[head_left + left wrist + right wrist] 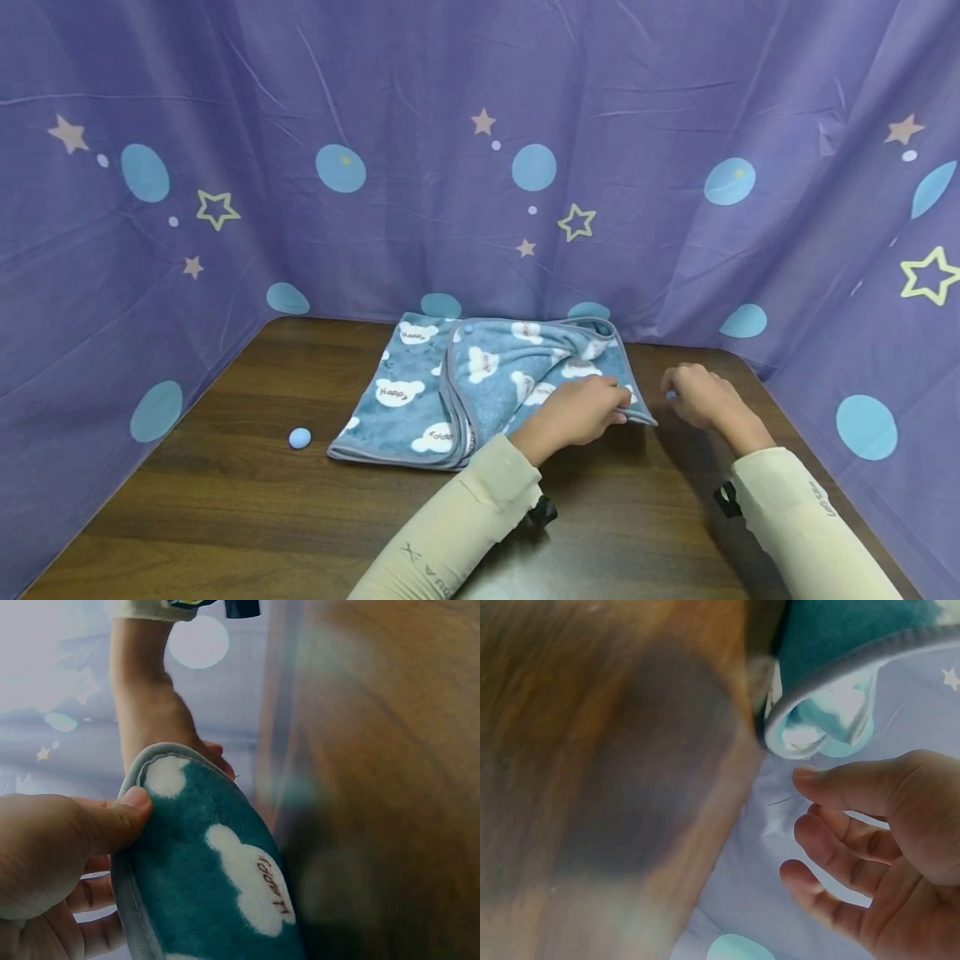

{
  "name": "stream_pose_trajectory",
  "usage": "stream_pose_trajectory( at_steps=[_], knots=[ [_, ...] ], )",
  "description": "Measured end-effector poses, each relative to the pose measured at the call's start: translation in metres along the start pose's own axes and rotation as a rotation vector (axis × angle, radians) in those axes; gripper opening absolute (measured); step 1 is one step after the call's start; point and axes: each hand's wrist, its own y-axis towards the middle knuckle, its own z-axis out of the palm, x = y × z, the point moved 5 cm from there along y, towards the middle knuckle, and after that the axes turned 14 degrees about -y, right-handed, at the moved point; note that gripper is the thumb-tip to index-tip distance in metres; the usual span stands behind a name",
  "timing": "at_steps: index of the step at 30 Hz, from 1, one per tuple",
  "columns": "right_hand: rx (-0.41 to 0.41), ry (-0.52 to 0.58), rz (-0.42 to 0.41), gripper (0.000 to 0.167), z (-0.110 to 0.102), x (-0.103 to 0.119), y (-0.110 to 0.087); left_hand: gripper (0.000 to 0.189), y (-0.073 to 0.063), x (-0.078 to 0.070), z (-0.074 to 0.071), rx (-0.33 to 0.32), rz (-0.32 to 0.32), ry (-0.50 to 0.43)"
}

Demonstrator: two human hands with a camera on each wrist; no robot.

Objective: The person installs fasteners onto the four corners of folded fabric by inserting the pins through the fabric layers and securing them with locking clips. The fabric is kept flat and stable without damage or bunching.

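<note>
A blue fleece blanket [495, 375] with white bear heads marked "Happy" and grey edging lies partly folded on the table. My left hand [581, 408] pinches its near right edge and holds that edge raised. In the left wrist view, the thumb [120, 825] lies over the grey edging, with the other fingers behind the cloth. My right hand [701, 396] hovers off the blanket's right corner, apart from the cloth. In the right wrist view, a thin dark strand [784, 801], like a hair or thread, sticks out from between its thumb and forefinger.
A small light-blue ball [300, 437] sits on the brown wooden table [225, 492], left of the blanket. A small blue round spot [468, 329] shows on the blanket's far part. Purple curtains [450, 125] with stars and dots enclose the table's back and sides.
</note>
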Motion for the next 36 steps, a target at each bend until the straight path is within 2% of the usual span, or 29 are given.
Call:
stream_pose_trajectory(
  at_steps=[4, 9, 14, 19, 23, 28, 36],
  knots=[
    [-0.039, 0.034, 0.001, 0.016, -0.008, 0.001, 0.001, 0.013, -0.002, 0.011, -0.012, -0.051, -0.047, -0.1],
    [-0.094, 0.067, -0.032, 0.02, -0.017, 0.005, 0.001, 0.015, -0.005, 0.029, -0.026, -0.131, -0.084, -0.32],
    [-0.168, 0.078, -0.055, 0.011, -0.027, 0.01, 0.002, 0.013, -0.01, 0.048, -0.039, -0.232, -0.135, -0.498],
    [-0.274, 0.064, -0.091, 0.015, -0.038, 0.016, 0.002, 0.013, -0.017, 0.063, -0.052, -0.314, -0.179, -0.589],
    [-0.351, 0.061, -0.125, 0.016, -0.046, 0.023, 0.001, 0.016, -0.024, 0.074, -0.06, -0.358, -0.238, -0.65],
    [-0.421, 0.075, -0.201, 0.021, -0.059, 0.037, -0.001, 0.02, -0.028, 0.084, -0.064, -0.38, -0.291, -0.694],
    [-0.547, 0.041, -0.321, 0.021, -0.082, 0.065, -0.005, 0.022, -0.031, 0.092, -0.069, -0.411, -0.304, -0.762]
  ],
)
